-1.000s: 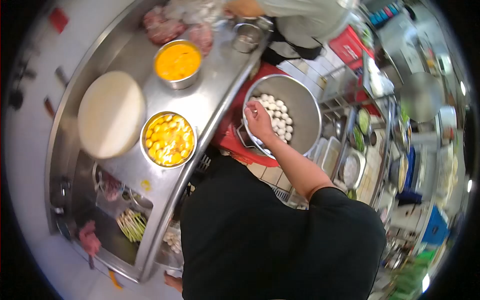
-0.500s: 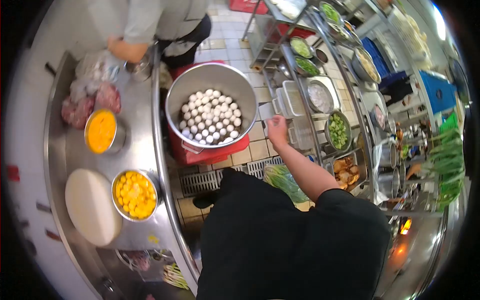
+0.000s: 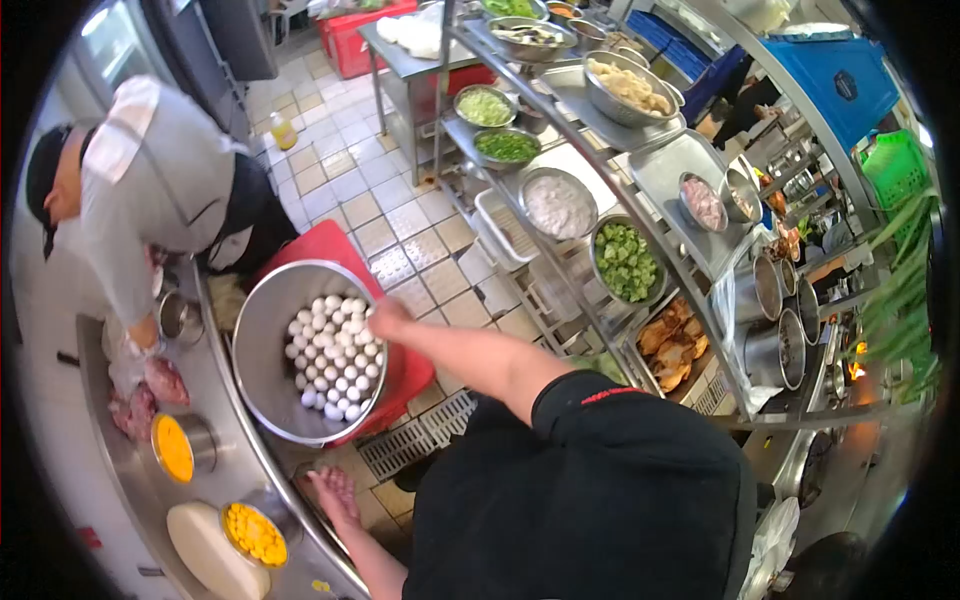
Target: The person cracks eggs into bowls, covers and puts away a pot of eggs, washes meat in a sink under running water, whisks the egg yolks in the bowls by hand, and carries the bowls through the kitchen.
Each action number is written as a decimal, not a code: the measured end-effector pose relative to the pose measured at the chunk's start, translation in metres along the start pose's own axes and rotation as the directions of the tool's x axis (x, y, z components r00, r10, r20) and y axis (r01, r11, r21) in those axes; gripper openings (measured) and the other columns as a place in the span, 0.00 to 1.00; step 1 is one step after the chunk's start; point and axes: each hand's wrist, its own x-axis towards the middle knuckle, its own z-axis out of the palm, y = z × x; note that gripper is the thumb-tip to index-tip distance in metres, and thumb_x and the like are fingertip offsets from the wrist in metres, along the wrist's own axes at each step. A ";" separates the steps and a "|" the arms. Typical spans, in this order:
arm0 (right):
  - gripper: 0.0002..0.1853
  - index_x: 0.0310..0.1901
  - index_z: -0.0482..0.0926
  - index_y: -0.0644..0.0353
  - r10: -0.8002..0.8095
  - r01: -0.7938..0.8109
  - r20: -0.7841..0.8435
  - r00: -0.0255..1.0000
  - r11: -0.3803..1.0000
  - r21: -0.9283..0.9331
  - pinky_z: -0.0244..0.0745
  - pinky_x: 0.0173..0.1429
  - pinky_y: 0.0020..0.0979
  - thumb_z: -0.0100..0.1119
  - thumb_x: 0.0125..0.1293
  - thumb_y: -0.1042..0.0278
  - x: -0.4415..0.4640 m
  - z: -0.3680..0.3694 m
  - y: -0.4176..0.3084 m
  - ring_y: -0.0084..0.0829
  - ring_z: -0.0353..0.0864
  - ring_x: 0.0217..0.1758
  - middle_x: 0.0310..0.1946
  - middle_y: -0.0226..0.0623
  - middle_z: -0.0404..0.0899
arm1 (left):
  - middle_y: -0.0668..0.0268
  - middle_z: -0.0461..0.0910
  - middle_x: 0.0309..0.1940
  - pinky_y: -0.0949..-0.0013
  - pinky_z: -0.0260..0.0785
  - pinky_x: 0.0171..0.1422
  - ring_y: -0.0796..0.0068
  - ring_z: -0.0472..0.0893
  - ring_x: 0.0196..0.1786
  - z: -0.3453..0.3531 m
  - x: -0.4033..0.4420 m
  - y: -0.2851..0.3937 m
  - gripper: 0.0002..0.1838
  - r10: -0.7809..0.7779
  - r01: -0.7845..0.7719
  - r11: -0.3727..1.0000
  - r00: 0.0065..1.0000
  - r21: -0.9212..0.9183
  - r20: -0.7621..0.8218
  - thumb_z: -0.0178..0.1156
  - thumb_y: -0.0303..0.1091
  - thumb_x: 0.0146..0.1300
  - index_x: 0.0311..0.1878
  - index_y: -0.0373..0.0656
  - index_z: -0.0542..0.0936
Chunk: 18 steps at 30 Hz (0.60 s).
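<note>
Brought right hand (image 3: 388, 318) from well apart back to the rim of the large, round silver steel pot (image 3: 255, 350) since half a second ago, and brought left hand (image 3: 335, 495) into view. Can see round white eggs (image 3: 338, 358) lying loose in the bottom of the pot, gathered toward its right-hand-side wall, just inside from that hand. Reach to the pot with right forearm outstretched and fingers blurred; cannot tell whether gripping the rim or an egg. Hold left hand low, just outside the pot's near side and beside the long silver steel counter (image 3: 228, 425), with fingers loosely parted, apparently grasping nothing. Find a flat red plastic support (image 3: 408, 378) beneath the pot.
</note>
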 end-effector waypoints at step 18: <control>0.13 0.37 0.79 0.63 -0.285 0.268 0.084 0.955 0.948 0.174 0.74 0.54 0.45 0.62 0.48 0.70 0.023 -0.041 0.016 0.53 0.78 0.51 0.42 0.54 0.79 | 0.58 0.69 0.65 0.54 0.63 0.67 0.59 0.70 0.65 0.106 0.043 0.073 0.33 -0.003 -0.023 0.991 0.980 -0.130 -0.199 0.59 0.50 0.62 0.66 0.41 0.67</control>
